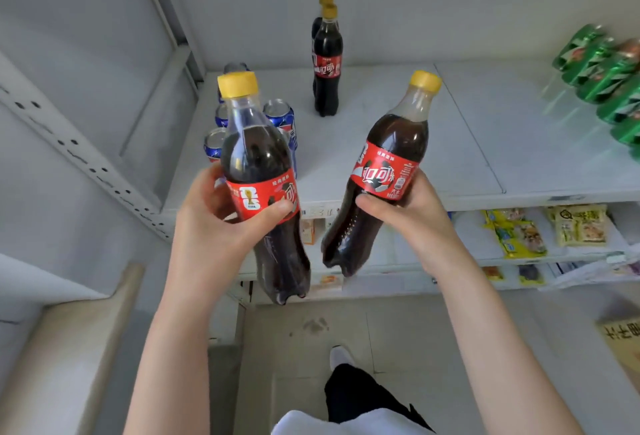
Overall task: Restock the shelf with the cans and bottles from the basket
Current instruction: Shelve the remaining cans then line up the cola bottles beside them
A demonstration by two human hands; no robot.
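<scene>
Gripping a cola bottle [254, 154] in the left hand [218, 216], fingers and thumb curled round the red label, cap up. Clasping a second bottle [391, 157] in the right hand [408, 216] the same way, cap tilted right. Held in the air over the near edge of the shelf [450, 157]. Farther back on it: two bottles [327, 63] standing one behind the other. Left: blue cans [278, 115], partly hidden. Far right: green cans [602, 70], blurred.

forearms [180, 323]: bare | top [311, 425]: white | trousers [353, 396]: black | shoe [341, 356]: white
</scene>
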